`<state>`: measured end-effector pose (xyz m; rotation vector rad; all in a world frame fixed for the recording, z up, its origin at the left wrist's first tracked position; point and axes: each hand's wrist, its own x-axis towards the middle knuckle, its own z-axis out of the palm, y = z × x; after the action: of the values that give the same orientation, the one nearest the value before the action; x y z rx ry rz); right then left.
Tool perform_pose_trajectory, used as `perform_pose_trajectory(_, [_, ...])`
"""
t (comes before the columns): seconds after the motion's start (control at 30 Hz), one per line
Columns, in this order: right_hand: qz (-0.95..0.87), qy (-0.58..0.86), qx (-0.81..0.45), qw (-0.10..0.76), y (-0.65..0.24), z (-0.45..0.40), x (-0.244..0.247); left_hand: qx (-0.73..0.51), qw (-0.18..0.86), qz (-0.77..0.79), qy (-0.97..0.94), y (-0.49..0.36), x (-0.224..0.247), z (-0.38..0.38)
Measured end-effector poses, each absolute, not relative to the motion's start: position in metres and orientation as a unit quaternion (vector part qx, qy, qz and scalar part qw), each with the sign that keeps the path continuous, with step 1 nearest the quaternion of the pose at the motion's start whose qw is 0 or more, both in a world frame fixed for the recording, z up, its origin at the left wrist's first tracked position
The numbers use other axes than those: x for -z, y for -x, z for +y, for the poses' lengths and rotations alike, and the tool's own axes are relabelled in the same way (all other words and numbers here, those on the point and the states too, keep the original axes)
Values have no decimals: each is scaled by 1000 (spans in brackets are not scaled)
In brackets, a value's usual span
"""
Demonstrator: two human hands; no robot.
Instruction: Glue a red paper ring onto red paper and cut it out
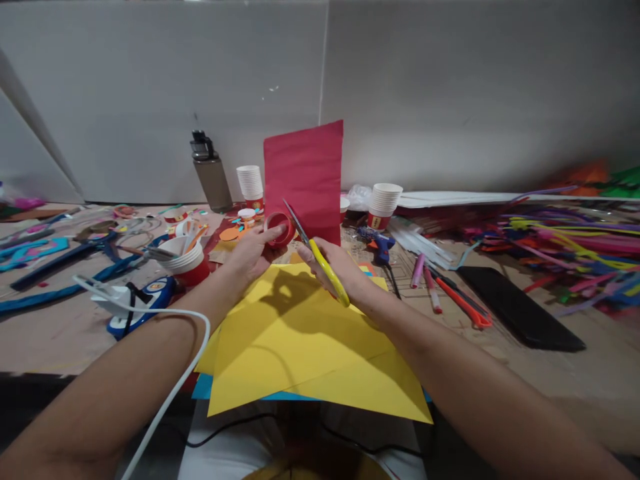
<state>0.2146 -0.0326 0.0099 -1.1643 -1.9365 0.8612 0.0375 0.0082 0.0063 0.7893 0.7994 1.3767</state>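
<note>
My left hand (255, 255) is closed on a red ring (279, 229), its thumb across the near side. Whether this is a roll of tape or a piece of a cup, I cannot tell. Yellow-handled scissors (329, 272) are gripped in my right hand (336, 265), blades pointing up and left beside the ring. Behind both hands a red paper sheet (305, 160) stands upright; what supports it is hidden. Below them lie overlapping yellow sheets (300, 353), with a blue sheet (203, 387) showing underneath at the table's front edge.
Paper cup stacks (385, 197) and a bottle (213, 177) stand along the wall. A cup of tools (185, 263) is on the left, near a white cable (200, 353) crossing my left forearm. At right lie a glue gun (383, 247), a red cutter (465, 303), a black phone-like slab (517, 307) and pipe cleaners (575, 240).
</note>
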Motion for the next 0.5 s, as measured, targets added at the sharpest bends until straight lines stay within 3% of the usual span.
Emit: perform_pose_trajectory(0.5, [-742, 454, -345, 353, -213, -32, -12, -587, 620, 326, -406, -36, -8, 8])
